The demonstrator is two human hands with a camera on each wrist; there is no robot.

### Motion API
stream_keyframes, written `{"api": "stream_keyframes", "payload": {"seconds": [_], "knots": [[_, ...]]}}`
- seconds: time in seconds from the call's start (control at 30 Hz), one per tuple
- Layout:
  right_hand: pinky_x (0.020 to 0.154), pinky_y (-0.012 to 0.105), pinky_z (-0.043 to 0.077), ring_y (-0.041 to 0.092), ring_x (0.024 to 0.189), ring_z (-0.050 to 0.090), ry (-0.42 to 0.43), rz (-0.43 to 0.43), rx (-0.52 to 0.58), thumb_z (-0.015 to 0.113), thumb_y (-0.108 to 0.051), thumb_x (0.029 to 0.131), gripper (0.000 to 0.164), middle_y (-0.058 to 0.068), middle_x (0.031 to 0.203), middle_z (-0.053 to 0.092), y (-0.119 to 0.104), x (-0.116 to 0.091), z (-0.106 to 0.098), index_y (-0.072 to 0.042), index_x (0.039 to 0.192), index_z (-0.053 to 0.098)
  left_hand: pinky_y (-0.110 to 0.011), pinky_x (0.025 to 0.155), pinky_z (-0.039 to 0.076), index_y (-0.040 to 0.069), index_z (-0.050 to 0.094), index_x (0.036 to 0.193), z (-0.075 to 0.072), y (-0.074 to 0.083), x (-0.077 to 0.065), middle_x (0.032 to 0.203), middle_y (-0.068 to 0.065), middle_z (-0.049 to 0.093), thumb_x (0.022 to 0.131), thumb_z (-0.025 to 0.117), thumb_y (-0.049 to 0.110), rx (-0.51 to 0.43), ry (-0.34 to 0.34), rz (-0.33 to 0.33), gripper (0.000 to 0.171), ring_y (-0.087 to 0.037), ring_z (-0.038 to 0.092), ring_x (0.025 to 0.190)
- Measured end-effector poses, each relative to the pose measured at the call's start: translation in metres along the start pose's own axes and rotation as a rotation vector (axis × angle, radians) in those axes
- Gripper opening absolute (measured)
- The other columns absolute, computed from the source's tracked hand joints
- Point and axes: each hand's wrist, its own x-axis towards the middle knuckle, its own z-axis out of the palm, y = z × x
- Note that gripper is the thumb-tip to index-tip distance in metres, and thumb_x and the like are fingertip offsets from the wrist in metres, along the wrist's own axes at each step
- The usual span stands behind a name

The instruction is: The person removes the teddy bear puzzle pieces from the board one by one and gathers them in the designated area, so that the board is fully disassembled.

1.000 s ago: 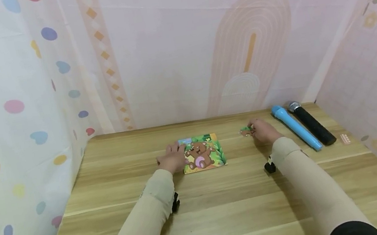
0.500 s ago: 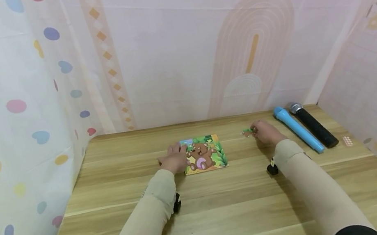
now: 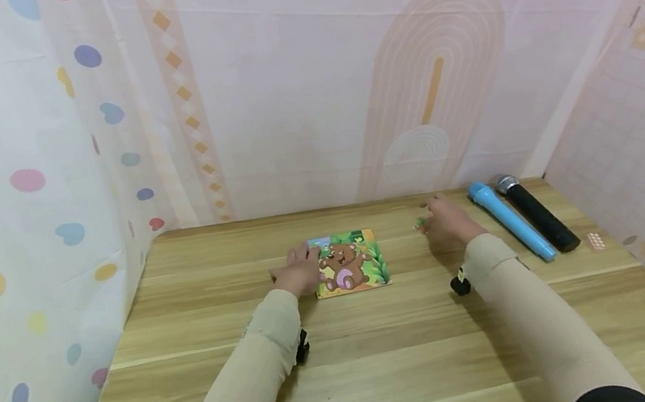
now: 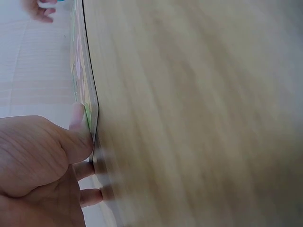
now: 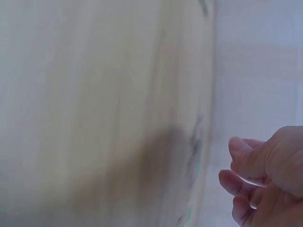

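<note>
A square picture puzzle (image 3: 346,268) with a brown bear on green lies flat on the table. My left hand (image 3: 298,273) rests on its left side with the fingers extended. In the left wrist view the thumb of my left hand (image 4: 42,161) touches the edge of the puzzle (image 4: 77,66), and other fingertips reach the tabletop. To the right, small green-and-brown puzzle pieces (image 3: 420,225) lie partly hidden behind my right hand (image 3: 449,219). The right wrist view has my right hand (image 5: 272,175) raised off the tabletop, fingers loosely bent, nothing visible between them.
A blue microphone (image 3: 510,221) and a black microphone (image 3: 537,213) lie side by side right of my right hand. Beyond them sits a small pink-and-white dotted item (image 3: 595,241). Patterned cloth (image 3: 279,94) hangs behind the wooden table (image 3: 377,377).
My right hand has lifted its fingertips off the small puzzle pieces and shifted slightly left, covering more of them. My left hand and the bear puzzle have stayed in place.
</note>
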Motion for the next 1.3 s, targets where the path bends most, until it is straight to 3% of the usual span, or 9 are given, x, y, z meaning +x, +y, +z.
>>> {"api": "stream_keyframes", "payload": {"seconds": [0.13, 0.23, 0.37, 0.57, 0.7, 0.93, 1.3], "knots": [[0.101, 0.053, 0.047, 0.044, 0.121, 0.055, 0.013, -0.107, 0.051, 0.063, 0.002, 0.097, 0.042, 0.03, 0.131, 0.056, -0.023, 0.008, 0.005, 0.008, 0.138, 0.054, -0.079, 0.107, 0.017, 0.015, 0.017, 0.164, -0.002, -0.001, -0.001, 0.171, -0.012, 0.0, 0.107, 0.052, 0.03, 0.005, 0.004, 0.013, 0.069, -0.038, 0.0, 0.155], [0.095, 0.05, 0.051, 0.04, 0.111, 0.06, -0.004, -0.158, 0.15, 0.061, 0.004, 0.098, 0.032, 0.027, 0.119, 0.062, -0.039, 0.013, 0.016, 0.01, 0.13, 0.059, -0.079, 0.108, 0.015, 0.015, 0.016, 0.165, -0.001, -0.003, 0.002, 0.171, -0.012, -0.001, 0.107, 0.051, 0.03, 0.002, -0.006, 0.008, 0.069, -0.037, -0.002, 0.155], [0.091, 0.042, 0.052, 0.03, 0.105, 0.06, -0.083, -0.142, 0.282, 0.057, -0.003, 0.102, 0.026, 0.018, 0.114, 0.064, -0.063, 0.014, 0.033, 0.005, 0.126, 0.063, -0.078, 0.11, 0.013, 0.018, 0.012, 0.165, 0.002, -0.007, 0.007, 0.171, -0.01, -0.006, 0.107, 0.049, 0.032, 0.016, -0.034, -0.014, 0.07, -0.036, -0.006, 0.155], [0.074, 0.031, 0.049, 0.019, 0.084, 0.056, -0.121, -0.218, 0.229, 0.064, -0.009, 0.101, 0.019, 0.009, 0.094, 0.062, -0.094, 0.021, 0.051, 0.003, 0.116, 0.067, -0.078, 0.111, 0.01, 0.011, 0.004, 0.164, 0.001, -0.008, 0.008, 0.17, -0.012, -0.006, 0.108, 0.049, 0.029, -0.023, -0.03, -0.016, 0.075, -0.035, -0.007, 0.155], [0.069, 0.027, 0.048, 0.017, 0.081, 0.056, -0.172, -0.249, 0.236, 0.067, -0.009, 0.098, 0.018, 0.008, 0.092, 0.063, -0.111, 0.026, 0.06, 0.002, 0.113, 0.068, -0.076, 0.112, 0.011, 0.005, -0.002, 0.163, -0.001, -0.007, 0.005, 0.17, -0.015, -0.002, 0.108, 0.049, 0.029, -0.05, -0.013, -0.021, 0.079, -0.034, -0.005, 0.156], [0.082, 0.032, 0.055, 0.023, 0.098, 0.064, -0.184, -0.267, 0.193, 0.071, -0.011, 0.096, 0.024, 0.012, 0.106, 0.07, -0.128, 0.031, 0.074, 0.001, 0.117, 0.07, -0.075, 0.112, 0.012, 0.002, -0.003, 0.162, -0.001, -0.006, 0.004, 0.17, -0.017, -0.001, 0.107, 0.051, 0.031, -0.038, -0.009, -0.02, 0.082, -0.035, -0.003, 0.156], [0.095, 0.038, 0.049, 0.026, 0.106, 0.056, -0.135, -0.28, 0.091, 0.074, -0.011, 0.094, 0.027, 0.012, 0.11, 0.065, -0.14, 0.031, 0.083, 0.0, 0.119, 0.068, -0.076, 0.112, 0.012, 0.002, -0.001, 0.162, -0.003, -0.005, 0.0, 0.17, -0.017, 0.001, 0.107, 0.051, 0.031, -0.027, 0.002, -0.014, 0.081, -0.034, -0.001, 0.156]]}}
